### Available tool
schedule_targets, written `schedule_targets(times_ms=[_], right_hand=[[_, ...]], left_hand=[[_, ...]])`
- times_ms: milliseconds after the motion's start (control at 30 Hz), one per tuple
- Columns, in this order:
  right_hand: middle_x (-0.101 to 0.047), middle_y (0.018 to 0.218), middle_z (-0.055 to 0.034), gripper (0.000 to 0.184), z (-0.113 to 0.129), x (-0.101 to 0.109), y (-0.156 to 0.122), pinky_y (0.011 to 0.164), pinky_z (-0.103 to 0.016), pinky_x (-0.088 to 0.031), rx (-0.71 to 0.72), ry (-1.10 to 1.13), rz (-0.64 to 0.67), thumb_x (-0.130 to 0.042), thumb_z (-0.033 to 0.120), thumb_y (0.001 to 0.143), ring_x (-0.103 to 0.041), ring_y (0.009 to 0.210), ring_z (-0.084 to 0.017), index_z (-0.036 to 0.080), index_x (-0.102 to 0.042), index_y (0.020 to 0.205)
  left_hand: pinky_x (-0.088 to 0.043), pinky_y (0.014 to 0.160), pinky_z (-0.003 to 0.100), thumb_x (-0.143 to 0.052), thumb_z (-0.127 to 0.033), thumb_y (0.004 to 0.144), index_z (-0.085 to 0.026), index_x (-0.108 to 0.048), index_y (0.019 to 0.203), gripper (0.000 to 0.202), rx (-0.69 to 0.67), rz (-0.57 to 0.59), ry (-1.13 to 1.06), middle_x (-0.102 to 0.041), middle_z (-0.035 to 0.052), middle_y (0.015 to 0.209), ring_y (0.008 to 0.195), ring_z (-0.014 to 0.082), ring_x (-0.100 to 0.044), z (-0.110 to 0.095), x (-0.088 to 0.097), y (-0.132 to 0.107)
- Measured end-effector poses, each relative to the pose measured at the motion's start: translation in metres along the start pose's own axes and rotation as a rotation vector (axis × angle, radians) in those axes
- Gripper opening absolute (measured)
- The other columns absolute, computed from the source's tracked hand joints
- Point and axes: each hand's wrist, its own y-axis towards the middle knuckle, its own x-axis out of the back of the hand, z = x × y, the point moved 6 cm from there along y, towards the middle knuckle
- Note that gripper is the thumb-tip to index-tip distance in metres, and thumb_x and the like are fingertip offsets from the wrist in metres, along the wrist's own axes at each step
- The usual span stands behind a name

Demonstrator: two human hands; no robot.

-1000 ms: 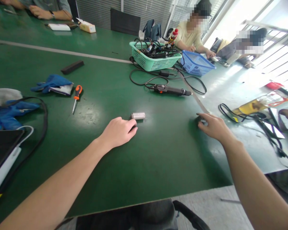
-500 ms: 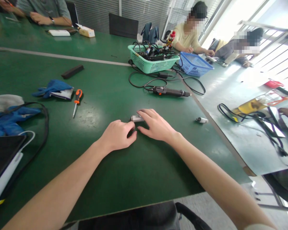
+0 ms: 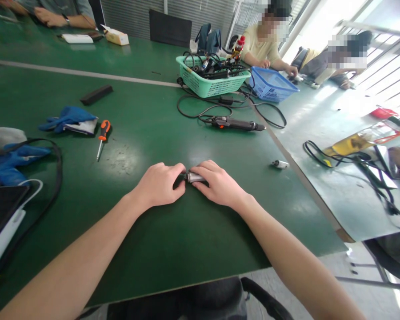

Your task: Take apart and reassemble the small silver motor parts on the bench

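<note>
A small silver metal cylinder (image 3: 195, 177), perhaps a little motor, lies low over the green table in front of me. My right hand (image 3: 222, 184) closes round it, thumb on the near side and fingers on the far side. At the cylinder's dark left end, my left hand (image 3: 162, 184) is curled in a pinch, and what its fingertips hold is too small to make out. Further right lies a second small silver cylindrical part (image 3: 280, 164). A screwdriver with an orange and black handle (image 3: 104, 130) rests to the left, apart from both hands.
Beyond my hands lies a black electric screwdriver (image 3: 238, 124) with its cable. Behind it stand a green basket (image 3: 216, 86) of cables and tools and a blue basket (image 3: 271, 86). Blue gloves (image 3: 71, 119), a black bar (image 3: 96, 94) and a dark-screened device (image 3: 3, 209) are leftward. People sit around.
My right hand has shifted slightly nearer and closed round the silver cylinder, which now shows more between the hands. My left fingertips have come to its left end. The view has tilted slightly.
</note>
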Motion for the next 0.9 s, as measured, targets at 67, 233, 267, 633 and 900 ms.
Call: schedule_targets(times_ms=[67, 233, 267, 633, 900], right_hand=[[-0.065, 0.113, -0.0104, 0.027, -0.0017, -0.0011, -0.0008, 0.095, -0.044, -0.051, -0.012, 0.004, -0.016, -0.056, 0.025, 0.098, -0.058, 0.106, -0.027, 0.021, -0.06, 0.125], [-0.066, 0.115, -0.0103, 0.029, -0.0015, -0.0034, -0.0003, 0.096, -0.045, -0.05, -0.028, -0.001, -0.035, -0.056, 0.025, 0.098, -0.058, 0.107, -0.028, 0.022, -0.059, 0.127], [-0.066, 0.115, -0.0102, 0.03, -0.0014, -0.0038, -0.0005, 0.096, -0.045, -0.05, -0.028, -0.004, -0.036, -0.056, 0.025, 0.098, -0.058, 0.107, -0.028, 0.022, -0.059, 0.127], [-0.066, 0.12, -0.0104, 0.032, -0.0022, -0.0057, -0.0017, 0.098, -0.046, -0.05, -0.013, 0.01, -0.05, -0.055, 0.024, 0.098, -0.058, 0.11, -0.028, 0.022, -0.058, 0.13], [-0.065, 0.124, -0.0103, 0.033, 0.0001, -0.0071, -0.0022, 0.101, -0.045, -0.05, 0.0, 0.018, -0.051, -0.054, 0.023, 0.099, -0.058, 0.114, -0.027, 0.022, -0.057, 0.132]], left_hand=[[-0.044, 0.069, 0.035, -0.05, -0.033, 0.091, -0.021, -0.061, 0.101, 0.019, -0.013, 0.012, 0.01, -0.072, 0.0032, 0.079, 0.068, 0.021, -0.065, -0.0017, -0.0006, 0.0008], [-0.043, 0.071, 0.034, -0.049, -0.033, 0.094, -0.021, -0.062, 0.1, 0.019, -0.016, 0.026, 0.022, -0.073, 0.0035, 0.082, 0.073, 0.0214, -0.067, -0.0017, -0.0022, 0.0018], [-0.043, 0.071, 0.034, -0.048, -0.033, 0.095, -0.022, -0.062, 0.101, 0.019, -0.015, 0.024, 0.023, -0.073, 0.0034, 0.083, 0.073, 0.0214, -0.067, -0.0014, -0.0025, 0.0019], [-0.042, 0.066, 0.034, -0.048, -0.031, 0.095, -0.021, -0.062, 0.102, 0.019, -0.005, 0.016, 0.036, -0.071, 0.0027, 0.079, 0.069, 0.0212, -0.064, -0.0009, -0.0043, 0.0011], [-0.041, 0.064, 0.033, -0.048, -0.03, 0.094, -0.021, -0.06, 0.096, 0.015, 0.002, -0.008, 0.022, -0.069, 0.0019, 0.075, 0.066, 0.0207, -0.062, -0.0012, -0.0032, 0.0006]])
